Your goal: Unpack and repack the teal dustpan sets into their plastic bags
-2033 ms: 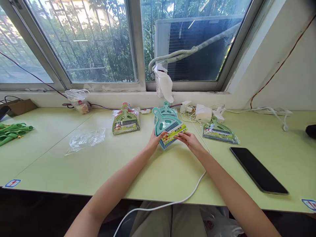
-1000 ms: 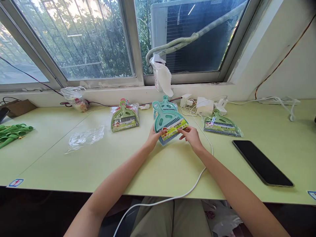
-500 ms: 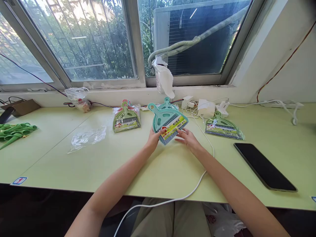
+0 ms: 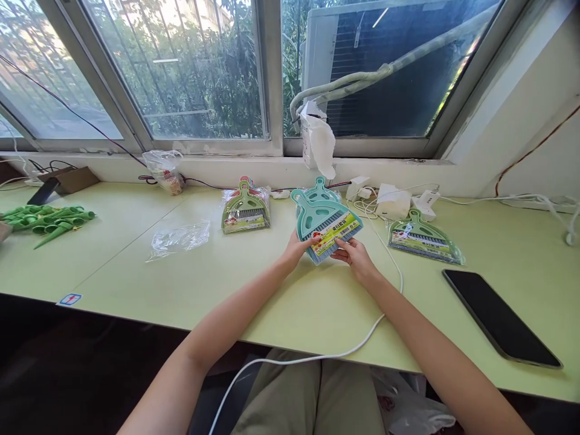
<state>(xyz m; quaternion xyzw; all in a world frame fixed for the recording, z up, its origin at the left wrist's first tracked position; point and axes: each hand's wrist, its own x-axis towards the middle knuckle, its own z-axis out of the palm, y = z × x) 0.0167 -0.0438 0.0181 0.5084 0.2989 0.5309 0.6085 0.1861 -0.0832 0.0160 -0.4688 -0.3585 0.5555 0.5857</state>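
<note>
A teal mini dustpan and brush set (image 4: pixel 322 220) with a yellow label is raised just above the light green table (image 4: pixel 290 302). My left hand (image 4: pixel 296 246) pinches its lower left corner. My right hand (image 4: pixel 356 254) grips its lower right edge by the label. Behind it lies another teal set (image 4: pixel 319 191). A green set in a plastic bag (image 4: pixel 245 212) lies to the left, and one more bagged green set (image 4: pixel 423 240) lies to the right.
An empty clear plastic bag (image 4: pixel 180 237) lies left of centre. Green plastic pieces (image 4: pixel 48 219) are piled at far left. A black phone (image 4: pixel 501 317) rests at right. A white cable (image 4: pixel 317 356) runs off the front edge; chargers (image 4: pixel 393 201) sit by the window sill.
My right hand let go of the set's label half a second ago and has now closed on its lower right edge again. The view has turned slightly to the left.
</note>
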